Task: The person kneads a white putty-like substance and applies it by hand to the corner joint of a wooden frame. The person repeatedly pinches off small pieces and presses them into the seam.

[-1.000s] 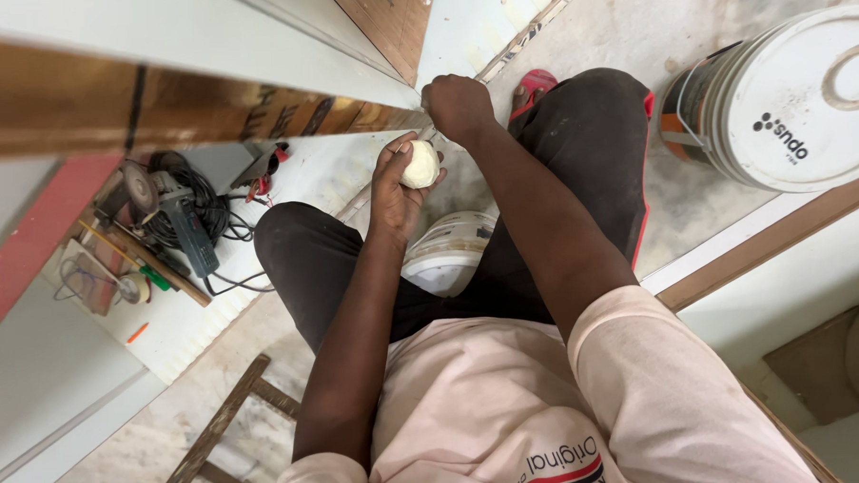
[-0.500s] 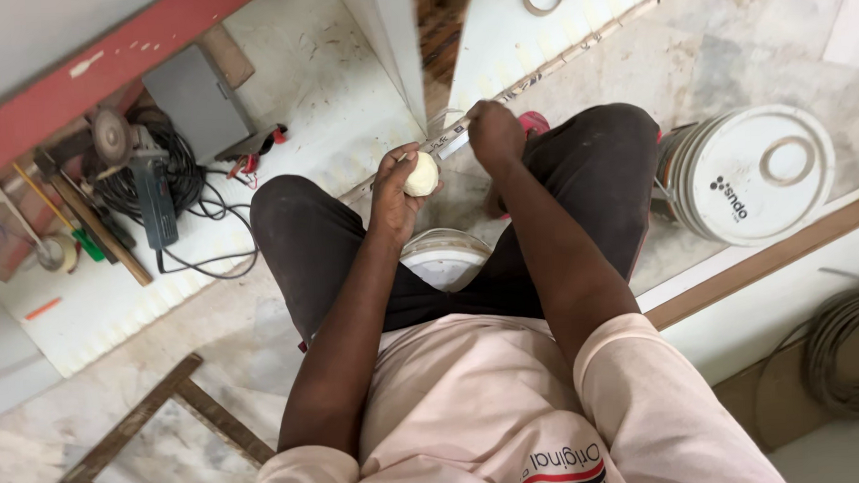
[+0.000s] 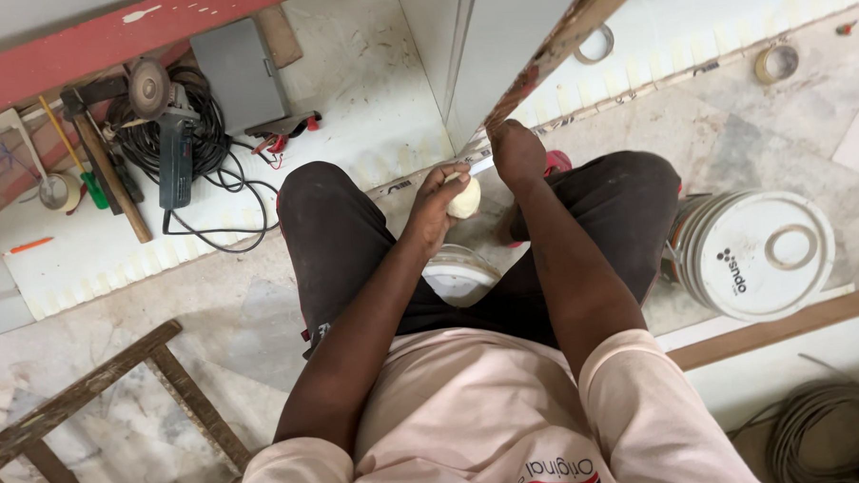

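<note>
My left hand (image 3: 432,211) is closed around a cream-coloured lump of putty (image 3: 465,200), held above my lap. A thin pale blade (image 3: 480,166) sticks out between the two hands. My right hand (image 3: 519,153) is a closed fist pressed at the lower end of an upright brown-edged board (image 3: 561,48); whether it grips the blade is hidden. Both hands nearly touch. Below them, between my dark-trousered legs, sits a small white tub (image 3: 461,274).
A white lidded bucket (image 3: 755,255) stands by my right knee. At the upper left lie an angle grinder (image 3: 158,108), a hammer (image 3: 108,167), black cables (image 3: 207,144) and a grey case (image 3: 240,62). A wooden frame (image 3: 92,396) sits lower left, coiled wire (image 3: 827,437) lower right, tape rolls (image 3: 776,63) behind.
The view has swung down and away from the brown board overhead. My hands stay together at the board's edge, the left still holding the putty lump.
</note>
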